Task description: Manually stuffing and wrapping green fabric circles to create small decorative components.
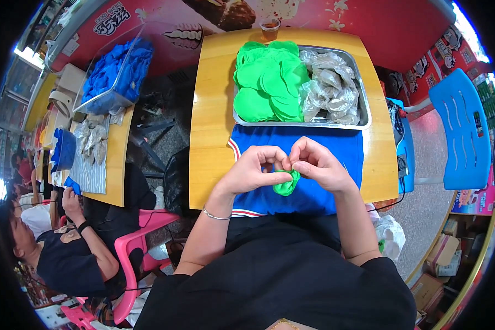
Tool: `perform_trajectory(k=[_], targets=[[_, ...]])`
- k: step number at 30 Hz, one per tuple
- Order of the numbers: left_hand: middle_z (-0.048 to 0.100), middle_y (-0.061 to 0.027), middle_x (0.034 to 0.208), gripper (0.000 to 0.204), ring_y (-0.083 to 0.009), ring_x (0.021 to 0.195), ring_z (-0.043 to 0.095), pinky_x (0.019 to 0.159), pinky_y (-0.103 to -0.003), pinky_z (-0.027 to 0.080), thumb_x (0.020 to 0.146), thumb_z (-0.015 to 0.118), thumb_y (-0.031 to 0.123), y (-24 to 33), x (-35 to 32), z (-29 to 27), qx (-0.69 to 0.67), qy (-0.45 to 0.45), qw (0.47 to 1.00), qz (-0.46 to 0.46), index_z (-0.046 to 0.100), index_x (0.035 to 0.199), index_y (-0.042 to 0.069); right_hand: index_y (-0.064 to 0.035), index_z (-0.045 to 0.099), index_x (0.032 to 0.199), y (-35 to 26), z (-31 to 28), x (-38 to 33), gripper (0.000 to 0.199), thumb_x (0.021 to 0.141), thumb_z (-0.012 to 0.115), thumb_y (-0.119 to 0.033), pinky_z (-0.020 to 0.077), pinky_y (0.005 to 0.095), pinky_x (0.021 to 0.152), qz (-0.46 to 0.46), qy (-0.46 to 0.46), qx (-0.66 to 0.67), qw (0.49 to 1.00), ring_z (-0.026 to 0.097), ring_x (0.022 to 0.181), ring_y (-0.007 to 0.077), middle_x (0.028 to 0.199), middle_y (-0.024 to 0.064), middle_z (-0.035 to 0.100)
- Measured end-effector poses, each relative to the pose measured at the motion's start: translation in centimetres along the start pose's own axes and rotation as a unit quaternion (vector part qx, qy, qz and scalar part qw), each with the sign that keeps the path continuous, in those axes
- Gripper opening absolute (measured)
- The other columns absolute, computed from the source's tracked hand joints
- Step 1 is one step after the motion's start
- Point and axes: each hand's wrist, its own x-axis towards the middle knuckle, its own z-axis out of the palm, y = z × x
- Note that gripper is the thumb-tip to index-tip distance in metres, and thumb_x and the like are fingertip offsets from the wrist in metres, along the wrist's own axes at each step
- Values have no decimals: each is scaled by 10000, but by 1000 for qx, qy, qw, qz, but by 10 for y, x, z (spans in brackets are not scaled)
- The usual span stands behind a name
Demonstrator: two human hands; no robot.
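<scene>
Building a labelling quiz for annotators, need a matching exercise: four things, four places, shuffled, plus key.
Things:
1. green cloth piece
2. pile of green discs
3. cup of amber drink
4. blue slotted chair back

Places:
A. near the far edge of the table
B. held in the left hand and right hand
C. to the right of the table
D. left part of the metal tray

Pairs: 1-B, 2-D, 3-A, 4-C
</scene>
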Motion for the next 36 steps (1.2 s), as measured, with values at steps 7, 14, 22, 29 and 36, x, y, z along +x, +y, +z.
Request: perform_trajectory(k=[7,14,22,29,36], targets=[[577,13,705,123,-34,639,482,550,-200,387,819,659,122,-15,2,5,163,93,981,51,595,831,18,-51,494,957,14,4,1,146,849,591,-69,391,186,588,-39,121,-74,989,465,717,35,822,-28,484],[595,-18,883,96,-62,790,551,732,-209,447,880,586,98,-33,1,20,-63,173,976,119,568,930,18,-18,535,828,15,10,3,145,773,668,-35,438,206,617,-87,225,-225,944,527,645,70,731,3,571],[585,-25,893,75,-74,829,542,763,-224,439,897,553,99,-33,-11,21,-353,111,923,103,548,943,41,-60,553,826,15,1,6,134,788,679,-86,425,209,673,-25,58,66,996,526,744,55,796,-16,577],[580,-48,926,100,-95,880,541,775,-253,436,900,546,124,-16,-8,15,50,127,983,122,534,938,32,-82,537,857,23,3,2,166,814,672,-169,421,223,698,-30,15,191,981,511,771,67,841,-24,551],[549,-77,940,255,-151,941,498,860,-295,390,938,483,268,-30,-12,20,-295,56,950,83,540,889,25,-87,537,842,20,-3,0,167,818,669,-187,396,201,685,-14,30,86,996,498,762,50,822,-37,544]])
